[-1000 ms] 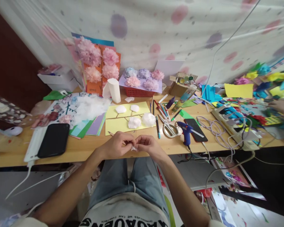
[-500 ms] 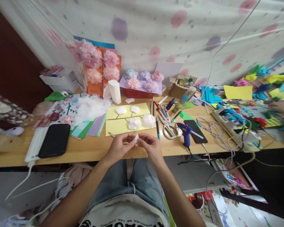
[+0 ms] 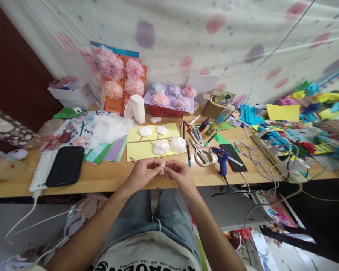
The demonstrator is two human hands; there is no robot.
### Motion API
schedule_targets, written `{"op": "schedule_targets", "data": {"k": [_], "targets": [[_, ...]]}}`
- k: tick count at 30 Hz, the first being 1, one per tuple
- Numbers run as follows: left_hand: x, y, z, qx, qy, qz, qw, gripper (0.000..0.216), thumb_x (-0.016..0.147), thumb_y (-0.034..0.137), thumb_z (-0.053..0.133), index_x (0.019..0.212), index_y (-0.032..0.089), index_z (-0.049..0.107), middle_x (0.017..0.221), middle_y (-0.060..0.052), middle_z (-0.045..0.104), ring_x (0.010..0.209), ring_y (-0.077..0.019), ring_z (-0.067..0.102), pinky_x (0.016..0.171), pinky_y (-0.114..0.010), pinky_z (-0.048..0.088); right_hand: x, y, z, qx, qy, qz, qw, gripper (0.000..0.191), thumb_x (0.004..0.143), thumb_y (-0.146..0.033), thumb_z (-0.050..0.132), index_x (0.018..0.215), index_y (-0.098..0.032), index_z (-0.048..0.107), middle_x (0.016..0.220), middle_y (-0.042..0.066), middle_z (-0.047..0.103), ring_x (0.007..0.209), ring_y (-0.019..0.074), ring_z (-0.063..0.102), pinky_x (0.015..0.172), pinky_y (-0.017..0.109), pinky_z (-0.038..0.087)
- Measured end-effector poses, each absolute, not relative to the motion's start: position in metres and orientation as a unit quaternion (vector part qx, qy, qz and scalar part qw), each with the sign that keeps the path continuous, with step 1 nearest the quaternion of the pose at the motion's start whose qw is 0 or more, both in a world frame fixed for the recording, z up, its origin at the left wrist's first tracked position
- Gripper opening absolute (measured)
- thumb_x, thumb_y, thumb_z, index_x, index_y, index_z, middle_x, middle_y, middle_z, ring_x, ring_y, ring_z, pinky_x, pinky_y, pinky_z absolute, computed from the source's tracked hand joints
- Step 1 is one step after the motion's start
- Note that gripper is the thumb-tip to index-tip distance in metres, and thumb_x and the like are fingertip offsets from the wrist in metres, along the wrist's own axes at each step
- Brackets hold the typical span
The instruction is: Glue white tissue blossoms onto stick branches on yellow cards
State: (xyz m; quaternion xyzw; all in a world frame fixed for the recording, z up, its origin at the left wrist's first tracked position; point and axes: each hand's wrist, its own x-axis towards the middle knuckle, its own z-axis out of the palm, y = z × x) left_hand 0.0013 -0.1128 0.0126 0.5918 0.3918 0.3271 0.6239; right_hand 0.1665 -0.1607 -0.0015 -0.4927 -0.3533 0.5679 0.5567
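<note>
Between my fingertips is a small white scrap of tissue paper (image 3: 162,168), pinched from both sides just above the table's front edge. My left hand (image 3: 143,174) grips it from the left, and my right hand (image 3: 178,173) from the right. Right beyond my hands lies a yellow sheet (image 3: 134,150) with a brown branch on it. Two flat white pads (image 3: 145,131) sit along its upper part, and two fluffy white puffs (image 3: 161,147) along its lower part. A pencil (image 3: 133,159) lies at the sheet's lower left corner.
Scissors (image 3: 203,156), a blue glue gun (image 3: 222,160) and a phone (image 3: 234,157) lie to the right, near a power strip (image 3: 279,158) with cables. White fluffy filling (image 3: 110,126), coloured paper (image 3: 115,151) and a black phone (image 3: 64,166) are left. Another person's hand (image 3: 337,127) is far right.
My fingers have shifted slightly on the white tissue scrap, which looks more crumpled now. The camera view has moved a little. The sheet and the pieces on it stay put.
</note>
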Motion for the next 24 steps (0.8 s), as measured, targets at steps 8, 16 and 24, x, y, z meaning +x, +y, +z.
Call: {"op": "schedule_targets", "data": {"k": [8,16,24], "targets": [[-0.002,-0.114,0.022,0.608,0.381,0.327,0.615,0.015,0.075,0.030,0.069,0.079,0.015,0.069,0.075,-0.002,0.068,0.068,-0.0133,0.064,0.066,-0.025,0.056,0.162,-0.160,-0.004,-0.462,-0.361,0.570,0.576,0.017,0.067,-0.035,0.084,0.073,-0.021,0.075,0.068,-0.001,0.071,0.060,0.0120,0.062,0.060,0.024,0.054],[-0.007,-0.112,0.018,0.697,0.379,0.319,0.518,0.013,0.080,0.023,0.060,0.081,0.017,0.072,0.080,-0.003,0.074,0.076,-0.0167,0.069,0.068,-0.025,0.056,0.162,-0.159,-0.006,-0.467,-0.369,0.579,0.557,0.027,0.069,-0.042,0.086,0.078,-0.020,0.073,0.071,0.000,0.071,0.063,0.0137,0.064,0.064,0.026,0.056],[-0.013,-0.108,0.021,0.748,0.355,0.304,0.470,0.013,0.081,0.016,0.059,0.078,0.017,0.071,0.079,-0.003,0.075,0.073,-0.0160,0.070,0.069,-0.025,0.056,0.162,-0.160,-0.002,-0.470,-0.383,0.607,0.513,0.026,0.066,-0.039,0.087,0.080,-0.019,0.077,0.075,0.002,0.075,0.064,0.0132,0.065,0.065,0.026,0.054]]}}
